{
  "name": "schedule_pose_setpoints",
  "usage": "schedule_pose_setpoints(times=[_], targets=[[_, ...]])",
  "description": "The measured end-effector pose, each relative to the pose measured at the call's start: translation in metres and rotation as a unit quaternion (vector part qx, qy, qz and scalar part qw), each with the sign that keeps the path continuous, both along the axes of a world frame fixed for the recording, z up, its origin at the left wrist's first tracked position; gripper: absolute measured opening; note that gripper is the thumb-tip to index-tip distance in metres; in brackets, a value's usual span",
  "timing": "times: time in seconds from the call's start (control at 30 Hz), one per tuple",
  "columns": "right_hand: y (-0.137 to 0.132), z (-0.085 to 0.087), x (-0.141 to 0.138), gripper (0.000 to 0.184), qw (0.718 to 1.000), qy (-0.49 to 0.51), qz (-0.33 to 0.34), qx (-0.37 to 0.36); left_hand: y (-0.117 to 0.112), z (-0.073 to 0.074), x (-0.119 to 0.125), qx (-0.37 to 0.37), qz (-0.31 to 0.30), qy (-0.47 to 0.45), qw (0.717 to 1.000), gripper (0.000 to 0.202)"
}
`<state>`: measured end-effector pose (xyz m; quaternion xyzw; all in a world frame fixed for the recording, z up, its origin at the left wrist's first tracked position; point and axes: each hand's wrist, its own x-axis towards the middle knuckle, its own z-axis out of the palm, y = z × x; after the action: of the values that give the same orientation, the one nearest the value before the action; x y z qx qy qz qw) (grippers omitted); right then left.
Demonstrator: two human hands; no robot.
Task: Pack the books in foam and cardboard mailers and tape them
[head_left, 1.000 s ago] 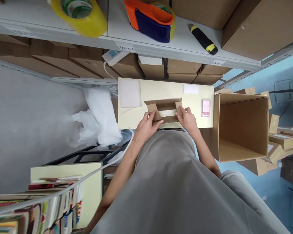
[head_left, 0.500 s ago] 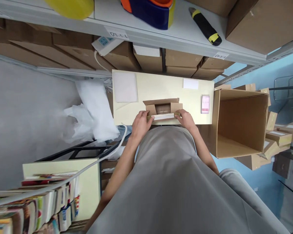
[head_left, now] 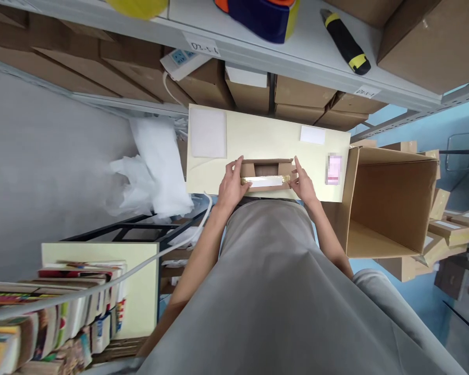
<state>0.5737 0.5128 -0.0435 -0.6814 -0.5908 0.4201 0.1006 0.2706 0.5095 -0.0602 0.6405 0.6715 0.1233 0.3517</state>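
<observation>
A small cardboard box (head_left: 267, 170) lies at the near edge of the pale yellow tabletop (head_left: 266, 127), its top partly open. A white label (head_left: 266, 181) shows on its near flap, with shiny tape at both ends of that flap. Around the box's left end is my left hand (head_left: 231, 183), thumb on the near flap and forefinger up at the far flap. My right hand (head_left: 304, 184) holds the right end the same way, its forefinger reaching to the far flap's corner. What lies inside the box is hard to make out.
On the tabletop lie a white foam sheet (head_left: 208, 133), a white paper slip (head_left: 312, 135) and a blurred pink item (head_left: 333, 169). A large open carton (head_left: 354, 203) stands at the right. Overhead, a shelf holds a box cutter (head_left: 346, 42). Books (head_left: 62, 312) fill the lower left.
Both hands have shifted from the near flap so that their forefingers now reach the far flap, which stands more upright than before. The view has shifted slightly.
</observation>
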Motion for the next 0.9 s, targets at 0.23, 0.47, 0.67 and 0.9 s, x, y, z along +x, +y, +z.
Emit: schedule_pose_setpoints(times=[0.23, 0.47, 0.67, 0.9], targets=[[-0.009, -0.002, 0.000, 0.038, 0.999, -0.007, 0.024, 0.023, -0.012, 0.001, 0.000, 0.012, 0.033, -0.037, 0.999, 0.029], [-0.007, -0.012, -0.011, 0.034, 0.995, 0.015, -0.083, 0.045, -0.012, -0.016, 0.001, -0.031, 0.207, -0.040, 0.977, 0.025], [0.000, -0.013, -0.014, 0.040, 0.990, 0.024, -0.136, 0.017, -0.006, -0.021, 0.007, -0.022, 0.224, -0.070, 0.972, 0.018], [0.006, -0.006, -0.018, 0.038, 0.990, -0.012, -0.133, 0.053, 0.009, -0.014, 0.018, 0.012, 0.214, -0.039, 0.976, 0.027]])
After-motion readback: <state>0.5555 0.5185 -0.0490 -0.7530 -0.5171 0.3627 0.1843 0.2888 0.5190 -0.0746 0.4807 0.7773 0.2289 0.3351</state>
